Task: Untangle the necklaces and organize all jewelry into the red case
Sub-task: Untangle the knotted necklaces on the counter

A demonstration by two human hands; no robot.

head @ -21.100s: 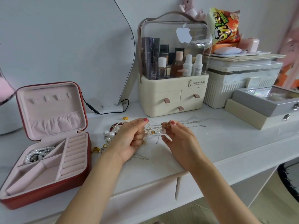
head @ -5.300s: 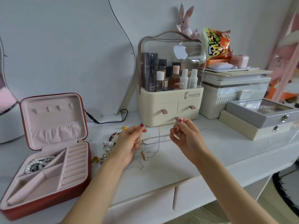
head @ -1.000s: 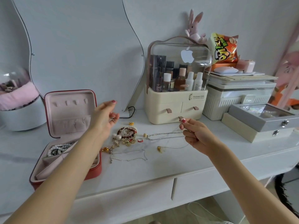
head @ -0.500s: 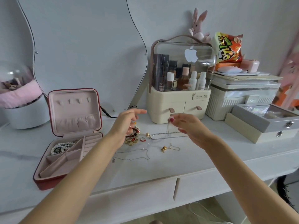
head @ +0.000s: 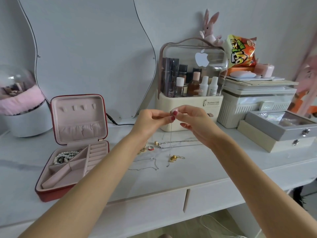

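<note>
White marbled tabletop (head: 223, 167), both hands (head: 151, 121) pinching thin silver chain (head: 171, 134)

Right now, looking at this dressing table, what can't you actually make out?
All in the head view:
- The clasp pinched between left hand and right hand: fingertips cover it.
- The thin chain hanging from them: too fine to read its links.
- Bracelets beside the red ring: the left forearm hides them.
- The red case: its front trays are partly behind that forearm.
</note>
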